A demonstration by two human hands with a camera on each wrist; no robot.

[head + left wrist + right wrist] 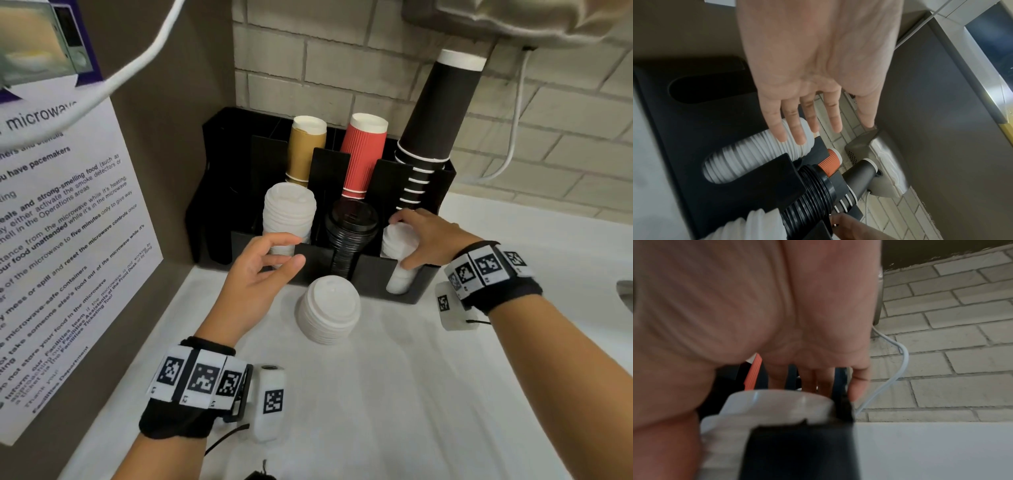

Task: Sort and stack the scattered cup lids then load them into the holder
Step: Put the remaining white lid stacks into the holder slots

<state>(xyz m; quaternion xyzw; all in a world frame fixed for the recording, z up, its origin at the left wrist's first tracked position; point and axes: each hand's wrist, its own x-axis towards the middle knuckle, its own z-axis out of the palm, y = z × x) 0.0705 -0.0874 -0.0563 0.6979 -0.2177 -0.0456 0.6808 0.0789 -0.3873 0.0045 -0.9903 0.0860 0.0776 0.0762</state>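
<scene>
Lids: one white stack [328, 310] lies loose on the counter [428, 394], just in front of the holder [370, 274]. Holder front row: tall white lid stack [289, 214] in L slot, black lid stack [349, 233] mid, short white lid stack [399, 251] in R slot.

R hand [428, 236] curls round the short stack's top, thumb at the front, fingers behind. I read this as seating that stack in its slot.

L hand [263, 274] hovers by the tall stack, fingers spread and relaxed, holding nothing.

Step, my judgement: loading underway, counter stack not yet loaded. Next move calls for a grasp round the whole loose stack so it stays together, then picking a slot w/ room.

Hard to tell: R wrist view blurred, mostly palm; slot depth hidden. Cups behind partly occluded.
</scene>
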